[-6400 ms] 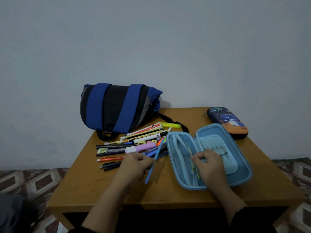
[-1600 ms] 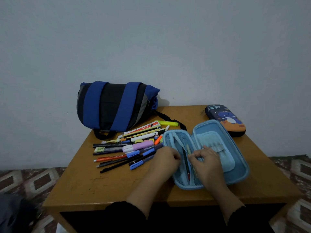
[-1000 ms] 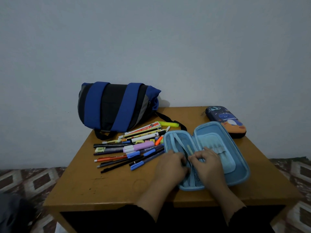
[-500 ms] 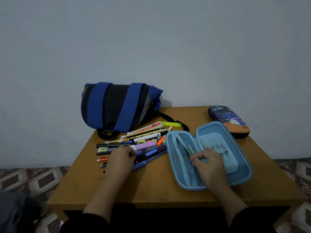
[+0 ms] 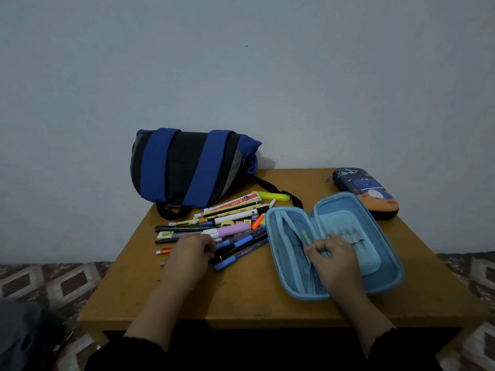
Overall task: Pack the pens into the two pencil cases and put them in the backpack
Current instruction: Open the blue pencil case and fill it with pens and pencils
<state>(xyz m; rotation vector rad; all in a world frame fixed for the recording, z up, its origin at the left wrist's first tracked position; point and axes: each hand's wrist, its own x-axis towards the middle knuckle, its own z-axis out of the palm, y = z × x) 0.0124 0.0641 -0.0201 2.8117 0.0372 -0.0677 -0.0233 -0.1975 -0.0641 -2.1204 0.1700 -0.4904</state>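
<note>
A light blue pencil case (image 5: 375, 218) lies open on the wooden table (image 5: 241, 298). My right hand (image 5: 333, 259) rests in it, fingers pinching the edge of the mesh pocket over several pens inside. My left hand (image 5: 191, 253) lies curled on the pile of pens (image 5: 227, 223) left of the case, fingers closing around dark pens. A second, dark blue pencil case (image 5: 367, 190) with a cartoon print sits zipped at the back right. The blue and black backpack (image 5: 187, 167) lies on its side at the back left.
The backpack's black strap (image 5: 281, 191) trails across the table behind the pens. A yellow highlighter (image 5: 273, 196) lies by it. A plain wall stands behind the table; patterned floor shows on both sides.
My left hand left the open case, moved left to the pen pile and settled on the dark pens. My right hand stayed at the mesh pocket.
</note>
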